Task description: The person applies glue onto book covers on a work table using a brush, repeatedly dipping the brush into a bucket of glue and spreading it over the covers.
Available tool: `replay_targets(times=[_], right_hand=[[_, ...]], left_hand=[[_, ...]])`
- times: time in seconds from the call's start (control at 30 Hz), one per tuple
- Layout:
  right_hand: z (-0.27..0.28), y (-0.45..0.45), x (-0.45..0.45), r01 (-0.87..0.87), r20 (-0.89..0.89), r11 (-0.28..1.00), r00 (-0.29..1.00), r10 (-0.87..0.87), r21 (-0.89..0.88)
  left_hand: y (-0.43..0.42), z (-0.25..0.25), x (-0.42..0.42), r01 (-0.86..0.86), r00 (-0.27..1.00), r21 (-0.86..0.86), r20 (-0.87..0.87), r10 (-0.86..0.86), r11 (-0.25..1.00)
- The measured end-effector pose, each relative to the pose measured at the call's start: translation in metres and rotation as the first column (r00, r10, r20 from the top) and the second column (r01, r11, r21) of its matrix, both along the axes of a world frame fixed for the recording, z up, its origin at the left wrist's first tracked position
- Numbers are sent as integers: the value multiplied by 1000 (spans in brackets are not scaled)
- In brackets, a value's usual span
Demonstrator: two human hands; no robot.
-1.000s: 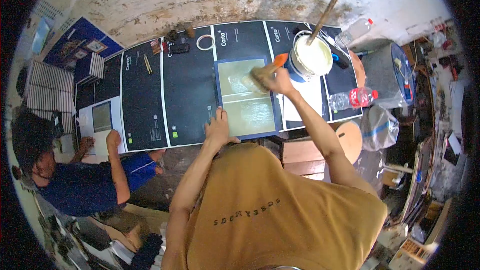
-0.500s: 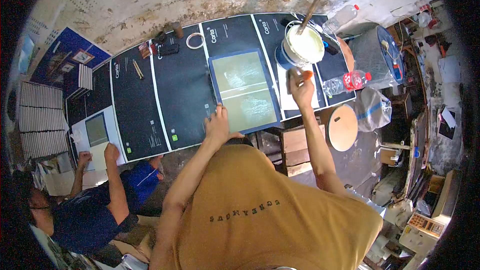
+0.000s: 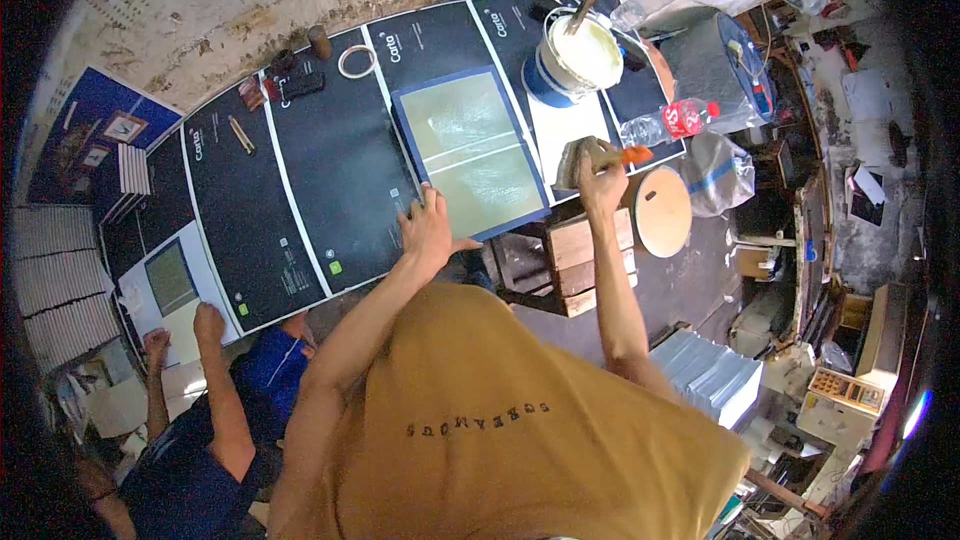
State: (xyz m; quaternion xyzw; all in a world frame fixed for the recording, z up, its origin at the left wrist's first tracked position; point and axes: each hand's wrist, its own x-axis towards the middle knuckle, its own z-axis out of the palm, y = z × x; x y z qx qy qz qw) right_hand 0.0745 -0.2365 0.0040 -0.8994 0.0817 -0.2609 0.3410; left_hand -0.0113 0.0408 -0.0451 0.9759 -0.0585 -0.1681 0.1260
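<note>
Head view: brush (image 3: 567, 163) (orange-handled) crosswise in right grip (image 3: 603, 181)

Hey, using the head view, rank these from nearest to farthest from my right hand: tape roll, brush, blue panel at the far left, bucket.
From your right hand, in the head view:
1. Brush: held in that hand.
2. Bucket: just beyond the hand.
3. Tape roll: farther back, to the left.
4. Blue panel: at the far left.
</note>
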Motion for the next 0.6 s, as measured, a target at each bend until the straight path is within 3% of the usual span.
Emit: replay_targets(times=[0.07, 0.1, 0.13, 0.2, 0.27, 0.3, 0.37, 0.4, 0.47, 0.57, 0.6], right_hand=[[-3, 21, -16, 106, -163, 988, 979, -123, -110], [-11, 46, -24, -18, 28, 998, 999, 17, 61], [-30, 61, -32, -93, -28, 989, 995, 96, 116], [3, 87, -50, -97, -386, 980, 909, 157, 172], [-26, 35, -59, 3, -374, 999, 927, 13, 42], [-11, 17, -65, 55, -370, 998, 927, -58, -17], [-5, -18, -66, 54, -207, 996, 976, -67, -69], [-5, -28, -65, 44, -55, 997, 997, -48, -68], [19, 0, -62, 28, 18, 986, 999, -31, 166], [15, 63, -75, -52, -231, 993, 970, 76, 107], [1, 77, -79, -138, -185, 982, 970, 160, 126]], left_hand=[[-1, -1, -1, 22, 1000, 4, -14, -22, 1000], [-2, 1, 0, 12, 1000, 3, -12, -12, 1000], [-3, 5, 1, 11, 1000, 6, -12, -11, 1000], [-4, 7, -1, 25, 1000, 11, 2, -25, 1000], [-1, 4, 0, 18, 999, 10, 41, -18, 1000], [0, 2, 3, 25, 999, 1, 43, -25, 1000], [3, -2, -1, 41, 999, -8, 30, -41, 999], [7, -2, -1, 47, 998, -15, 31, -46, 999], [7, -4, -1, 59, 998, -39, 30, -58, 997], [10, -7, 0, 73, 997, -75, 19, -72, 994], [9, -3, 0, 75, 997, -77, 9, -75, 994]])
